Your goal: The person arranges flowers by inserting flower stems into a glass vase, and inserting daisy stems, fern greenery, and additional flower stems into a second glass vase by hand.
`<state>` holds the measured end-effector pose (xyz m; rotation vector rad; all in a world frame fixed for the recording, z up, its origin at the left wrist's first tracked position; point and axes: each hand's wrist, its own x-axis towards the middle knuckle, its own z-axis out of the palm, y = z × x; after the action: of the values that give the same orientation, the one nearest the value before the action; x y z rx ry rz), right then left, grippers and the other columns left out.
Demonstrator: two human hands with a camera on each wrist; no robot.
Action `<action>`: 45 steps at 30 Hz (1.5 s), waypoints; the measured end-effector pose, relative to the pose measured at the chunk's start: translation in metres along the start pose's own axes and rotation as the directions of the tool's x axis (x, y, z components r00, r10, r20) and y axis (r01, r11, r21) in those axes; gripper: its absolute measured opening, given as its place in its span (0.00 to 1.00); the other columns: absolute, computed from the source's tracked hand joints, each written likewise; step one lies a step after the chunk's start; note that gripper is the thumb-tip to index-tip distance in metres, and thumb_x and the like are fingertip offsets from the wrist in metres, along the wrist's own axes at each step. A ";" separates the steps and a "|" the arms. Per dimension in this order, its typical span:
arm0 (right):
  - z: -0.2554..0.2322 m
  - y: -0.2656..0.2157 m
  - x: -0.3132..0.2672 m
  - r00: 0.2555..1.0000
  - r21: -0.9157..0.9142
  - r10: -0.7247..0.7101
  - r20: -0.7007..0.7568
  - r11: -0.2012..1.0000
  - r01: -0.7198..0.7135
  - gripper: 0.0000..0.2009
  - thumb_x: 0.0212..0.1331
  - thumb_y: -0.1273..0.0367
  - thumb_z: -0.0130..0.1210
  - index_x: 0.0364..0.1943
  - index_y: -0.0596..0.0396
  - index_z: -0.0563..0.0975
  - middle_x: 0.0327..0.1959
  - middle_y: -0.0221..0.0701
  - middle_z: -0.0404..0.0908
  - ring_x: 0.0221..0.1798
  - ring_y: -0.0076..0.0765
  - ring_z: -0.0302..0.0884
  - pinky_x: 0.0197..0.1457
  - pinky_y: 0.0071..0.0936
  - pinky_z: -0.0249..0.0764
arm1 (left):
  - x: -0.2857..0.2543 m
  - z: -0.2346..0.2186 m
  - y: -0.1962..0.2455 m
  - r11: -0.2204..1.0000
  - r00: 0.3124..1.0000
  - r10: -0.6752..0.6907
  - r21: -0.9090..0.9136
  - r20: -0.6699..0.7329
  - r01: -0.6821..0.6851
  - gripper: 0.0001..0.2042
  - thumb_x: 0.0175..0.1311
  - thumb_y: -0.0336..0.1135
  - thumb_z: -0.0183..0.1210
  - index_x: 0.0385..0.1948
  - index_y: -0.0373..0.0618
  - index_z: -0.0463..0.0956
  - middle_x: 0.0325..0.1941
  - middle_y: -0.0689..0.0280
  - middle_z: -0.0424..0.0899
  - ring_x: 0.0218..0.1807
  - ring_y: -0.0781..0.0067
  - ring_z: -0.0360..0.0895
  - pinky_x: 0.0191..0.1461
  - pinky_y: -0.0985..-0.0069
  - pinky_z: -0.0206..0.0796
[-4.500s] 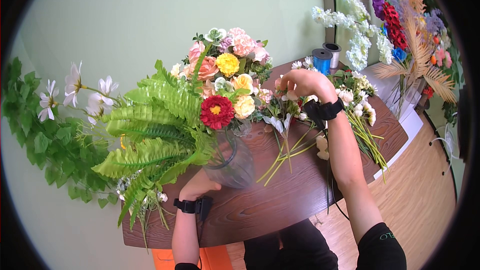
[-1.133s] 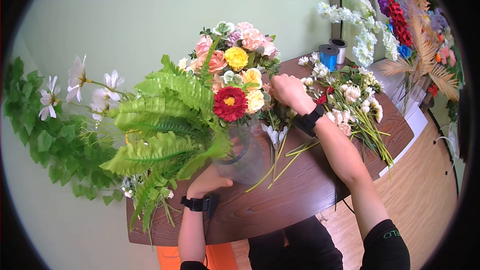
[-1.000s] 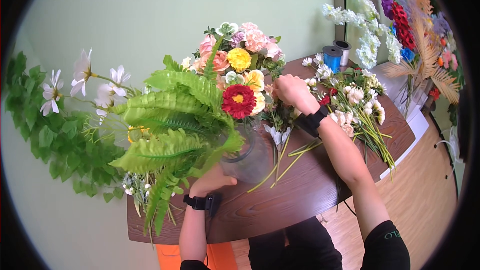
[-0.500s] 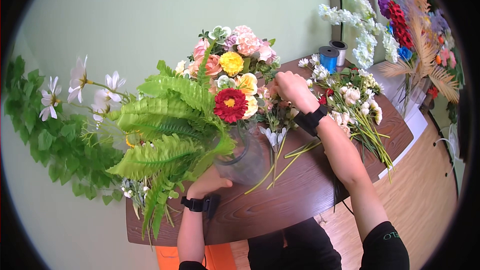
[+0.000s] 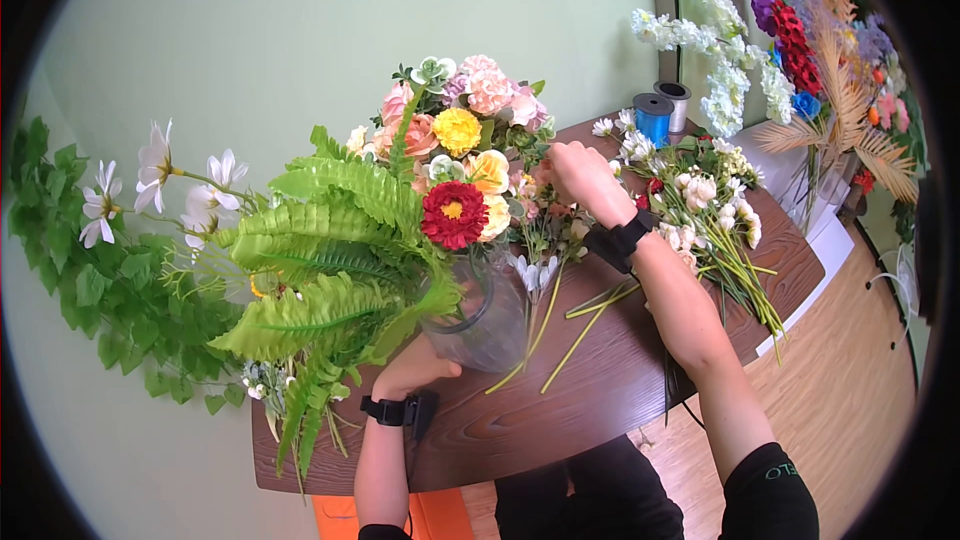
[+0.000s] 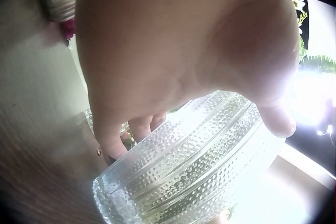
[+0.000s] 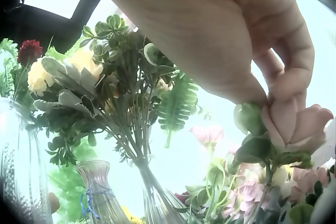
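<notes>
your left hand (image 5: 410, 368) grips the glass vase (image 5: 478, 320) low on its near side, fingers curled round the ribbed wall; vase stands on the wood table (image 5: 560, 410), packed w/ fern fronds (image 5: 320, 250) & a red flower (image 5: 452, 215). your right hand (image 5: 583, 175) pinches a pink bloom (image 7: 296, 127) btw thumb & fingers, just right of the bouquet. loose stems (image 5: 725, 250) lie on the table beside your right forearm.

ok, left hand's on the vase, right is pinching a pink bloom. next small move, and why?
Probably lift the pink flower clear of the loose stems and bring it toward the bouquet. The right hand pinches that bloom at its head beside the arrangement, while the left hand grips the glass vase at its base, which should keep it from tipping.
</notes>
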<state>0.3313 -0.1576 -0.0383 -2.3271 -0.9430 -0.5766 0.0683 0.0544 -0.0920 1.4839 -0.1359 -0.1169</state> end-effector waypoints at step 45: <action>0.003 0.002 0.008 0.919 -0.043 0.169 0.356 0.985 -0.164 0.09 0.56 0.64 0.56 0.37 0.48 0.83 0.33 0.39 0.85 0.39 0.47 0.83 0.45 0.40 0.78 | 0.002 -0.003 -0.002 0.999 0.999 -0.045 -0.020 -0.001 0.045 0.67 0.31 0.54 0.79 0.74 0.45 0.38 0.75 0.61 0.54 0.74 0.65 0.53 0.74 0.63 0.47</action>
<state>0.3379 -0.1532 -0.0365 -2.5436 -0.8843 -0.0848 0.0713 0.0573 -0.0940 1.4678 -0.1004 -0.1532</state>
